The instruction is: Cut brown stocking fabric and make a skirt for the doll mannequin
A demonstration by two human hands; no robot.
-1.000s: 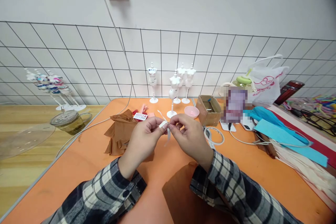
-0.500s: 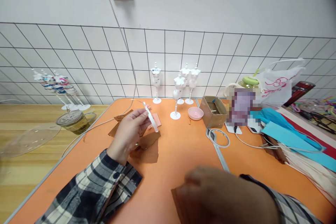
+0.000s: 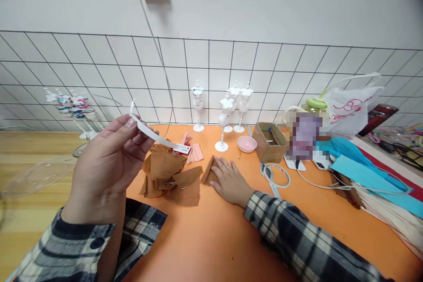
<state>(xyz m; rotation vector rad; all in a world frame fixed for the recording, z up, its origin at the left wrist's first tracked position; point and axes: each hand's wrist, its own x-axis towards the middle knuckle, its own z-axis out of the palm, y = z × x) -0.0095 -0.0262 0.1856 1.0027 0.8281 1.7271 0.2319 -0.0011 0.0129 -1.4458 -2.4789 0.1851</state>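
Observation:
My left hand [image 3: 110,154] is raised over the table's left side. A narrow white strip [image 3: 147,130] is pinched between its thumb and fingers, and the strip's lower end hangs near a small red-and-white packet [image 3: 182,149]. Under and right of that hand lies a crumpled heap of brown cloth [image 3: 163,165], with a thin metallic piece [image 3: 183,187] on its front part. My right hand [image 3: 231,180] rests with fingers stretched out on a folded brown cloth piece [image 3: 208,174], flat on the orange tabletop [image 3: 211,233].
White mini mannequins [image 3: 226,116] stand along the back. A pink bowl [image 3: 247,143], a cardboard box [image 3: 269,141] and a white ring [image 3: 276,175] are to the right. Pink scraps [image 3: 196,153] lie by the heap. Blue cloth [image 3: 366,172] and a phone [image 3: 302,141] are farther right.
My left hand has moved left and closer to me with the white strip, uncovering the brown heap. My right hand has gone forward and left, bringing the folded brown cloth beside the heap.

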